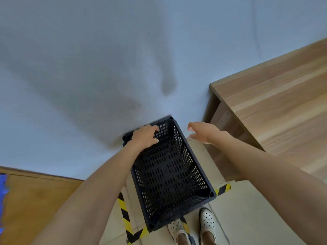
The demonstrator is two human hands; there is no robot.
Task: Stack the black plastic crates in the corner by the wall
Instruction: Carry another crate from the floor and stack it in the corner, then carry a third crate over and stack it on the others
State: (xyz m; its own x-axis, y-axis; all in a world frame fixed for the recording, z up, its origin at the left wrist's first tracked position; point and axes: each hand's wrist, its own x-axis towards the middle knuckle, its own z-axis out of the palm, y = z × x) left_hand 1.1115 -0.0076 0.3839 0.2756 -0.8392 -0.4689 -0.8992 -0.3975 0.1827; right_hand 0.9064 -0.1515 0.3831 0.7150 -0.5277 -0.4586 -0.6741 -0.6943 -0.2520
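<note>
Flanking the black crate (pixel 169 174): wooden table (pixel 276 106) right, wall (pixel 88 68) behind.

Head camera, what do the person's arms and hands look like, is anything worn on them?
Both arms are bare up to the frame edge, no sleeves showing. The left hand and right hand wear no gloves, and no rings, watch or bands are visible.
</note>
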